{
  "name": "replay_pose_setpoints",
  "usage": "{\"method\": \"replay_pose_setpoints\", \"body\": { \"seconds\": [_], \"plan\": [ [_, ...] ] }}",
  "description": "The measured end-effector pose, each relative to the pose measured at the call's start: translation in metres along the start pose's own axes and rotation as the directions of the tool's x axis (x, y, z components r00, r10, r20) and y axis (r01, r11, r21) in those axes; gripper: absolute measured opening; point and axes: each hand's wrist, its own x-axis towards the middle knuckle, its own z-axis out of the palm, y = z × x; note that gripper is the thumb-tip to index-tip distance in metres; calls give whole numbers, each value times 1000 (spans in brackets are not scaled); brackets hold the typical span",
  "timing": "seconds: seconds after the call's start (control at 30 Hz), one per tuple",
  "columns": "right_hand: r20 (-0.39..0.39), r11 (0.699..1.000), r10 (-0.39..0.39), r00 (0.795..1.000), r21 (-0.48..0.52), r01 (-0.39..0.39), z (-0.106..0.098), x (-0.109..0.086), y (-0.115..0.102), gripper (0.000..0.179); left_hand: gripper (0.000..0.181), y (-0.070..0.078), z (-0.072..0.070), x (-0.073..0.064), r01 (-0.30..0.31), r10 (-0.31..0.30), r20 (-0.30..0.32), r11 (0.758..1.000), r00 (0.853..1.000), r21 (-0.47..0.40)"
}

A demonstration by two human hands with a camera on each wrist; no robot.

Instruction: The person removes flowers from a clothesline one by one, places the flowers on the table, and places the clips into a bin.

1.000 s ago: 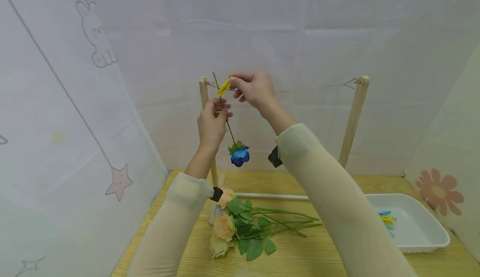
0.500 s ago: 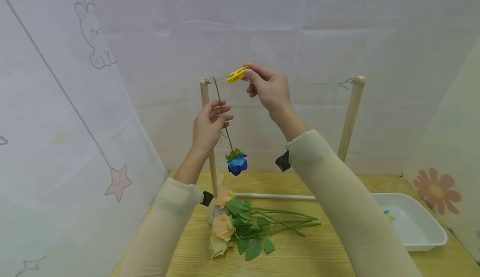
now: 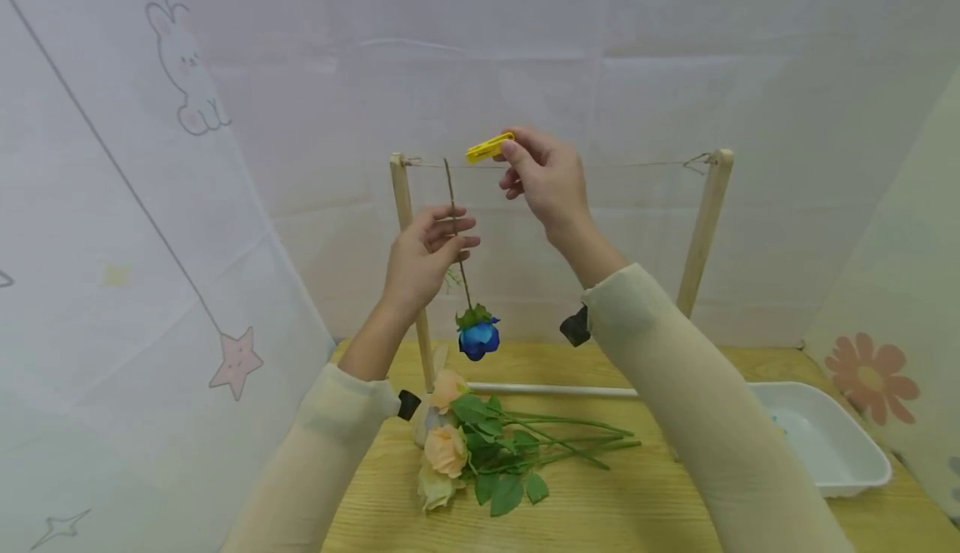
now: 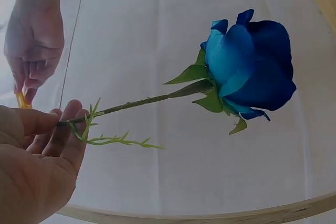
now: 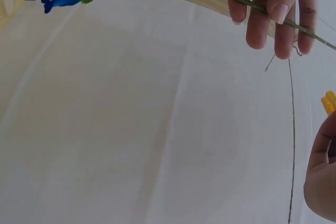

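A blue rose (image 3: 478, 340) hangs head down, its thin stem pinched between the thumb and fingers of my left hand (image 3: 426, 255). The stem's cut end rises above that hand, close to the twine (image 3: 630, 165). In the left wrist view the bloom of the blue rose (image 4: 252, 66) is large, and a light green sprig branches off beside the fingertips. My right hand (image 3: 553, 178) pinches a yellow clothespin (image 3: 489, 147) by one end, just right of the stem's tip and near the twine's height. The right wrist view shows the yellow clothespin (image 5: 329, 101) partly cut off at the edge.
Two wooden posts, a left post (image 3: 402, 195) and a right post (image 3: 705, 236), hold the twine. Several peach and cream roses (image 3: 446, 450) lie on the wooden table (image 3: 570, 511) below. A white tray (image 3: 840, 453) stands at the right, partly behind the right sleeve.
My right hand has moved the yellow clothespin right, away from the stem. My left hand has slid lower on the stem, and the blue rose hangs a little lower.
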Motion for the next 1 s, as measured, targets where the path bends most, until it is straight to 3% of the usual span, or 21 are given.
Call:
{"method": "replay_pose_setpoints", "body": {
  "seconds": [0.33, 0.5, 0.67, 1.0],
  "plan": [
    [103, 996, 41, 994, -81, -32, -27, -11, 7, 37, 34, 7, 4, -12, -61, 58, 57, 996, 997, 59],
    [150, 983, 75, 986, -175, -48, -39, -18, 11, 40, 33, 9, 5, -19, -88, 80, 85, 992, 993, 94],
    [172, 967, 118, 978, -243, -74, -48, -27, 12, 39, 32, 9, 5, -25, -106, 89, 111, 982, 990, 157],
    [184, 955, 169, 968, -272, -115, -65, -41, 21, 37, 32, 9, 9, -39, -153, 117, 163, 961, 980, 231]
  ]
}}
